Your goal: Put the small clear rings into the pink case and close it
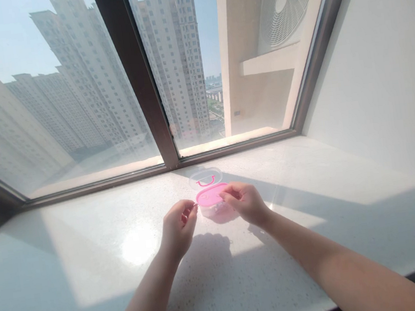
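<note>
A small oval clear box (pixel 209 211) with a pink lid (pixel 209 195) sits on the window sill between my hands. My right hand (pixel 245 202) is closed at the lid's right end, thumb and fingers pinching its edge. At the left end of the box, my left hand (pixel 180 225) has thumb and forefinger pressed together, with the other fingers curled. What is between those left fingertips, if anything, is too small to tell. Just behind the box lies a clear oval piece (pixel 192 178) with a pink curved handle (pixel 206 182).
The pale speckled sill (pixel 104 269) has bright sun glare left of my hands. A dark window frame (pixel 171 152) runs along its back, with tall buildings outside. A white wall (pixel 377 94) bounds the right side, and the sill's front edge shows at lower right.
</note>
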Motion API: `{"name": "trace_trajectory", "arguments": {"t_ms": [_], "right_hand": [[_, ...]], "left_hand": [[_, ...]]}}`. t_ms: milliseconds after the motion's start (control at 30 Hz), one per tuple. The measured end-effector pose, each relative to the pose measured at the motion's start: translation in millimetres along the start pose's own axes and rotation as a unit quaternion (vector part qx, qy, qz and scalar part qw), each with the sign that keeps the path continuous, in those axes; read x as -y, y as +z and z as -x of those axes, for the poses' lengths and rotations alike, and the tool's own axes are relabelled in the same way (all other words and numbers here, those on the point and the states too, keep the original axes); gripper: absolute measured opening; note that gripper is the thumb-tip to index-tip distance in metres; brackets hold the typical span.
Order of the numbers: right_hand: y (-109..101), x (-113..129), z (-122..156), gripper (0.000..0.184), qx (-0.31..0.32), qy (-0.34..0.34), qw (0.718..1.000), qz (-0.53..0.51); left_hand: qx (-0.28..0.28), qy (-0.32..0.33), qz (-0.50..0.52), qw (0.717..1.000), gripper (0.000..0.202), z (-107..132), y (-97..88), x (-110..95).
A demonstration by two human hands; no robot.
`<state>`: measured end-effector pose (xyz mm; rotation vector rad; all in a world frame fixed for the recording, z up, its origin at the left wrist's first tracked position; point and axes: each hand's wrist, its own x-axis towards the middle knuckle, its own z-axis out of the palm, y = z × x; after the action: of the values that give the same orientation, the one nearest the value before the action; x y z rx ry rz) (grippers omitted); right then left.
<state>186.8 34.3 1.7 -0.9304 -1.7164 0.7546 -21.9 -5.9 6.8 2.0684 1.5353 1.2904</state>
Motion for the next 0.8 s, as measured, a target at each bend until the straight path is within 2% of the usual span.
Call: {"name": "trace_trajectory", "arguments": {"t_ms": [800], "right_hand": [[-0.8, 1.9, -0.6, 0.022, -0.005, -0.006, 1.000, 0.010]], "left_hand": [[0.005, 0.014, -0.017, 1.000, 0.017, -1.2, -0.9, -0.7]]}}
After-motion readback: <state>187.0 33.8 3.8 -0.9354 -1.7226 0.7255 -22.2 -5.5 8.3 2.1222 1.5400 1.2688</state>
